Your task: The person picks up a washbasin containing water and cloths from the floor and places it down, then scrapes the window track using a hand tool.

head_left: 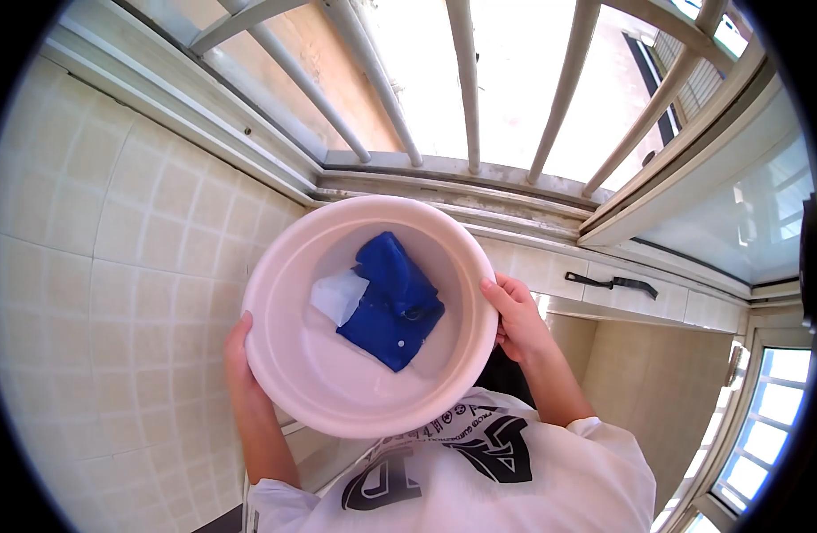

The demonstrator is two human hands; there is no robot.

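Note:
A pale pink plastic basin (284, 364) is held up in front of my chest, its inside turned towards me. My left hand (239, 351) grips the rim on the left, with most of its fingers hidden behind the wall. On the right side my right hand (517, 318) clasps the rim, thumb on top and fingers curled underneath. Inside the basin lies a crumpled blue cloth (392, 311), with a small white spot near its lower edge. A white piece (337, 298), cloth or paper, lies against the blue cloth's left side.
Beyond the basin is a window with metal bars (466, 89) and a sill track. An open window pane (728, 213) stands at the right. A black-handled brush (613, 283) lies on the tiled ledge (524, 259). The tiled wall (133, 293) runs close on the left.

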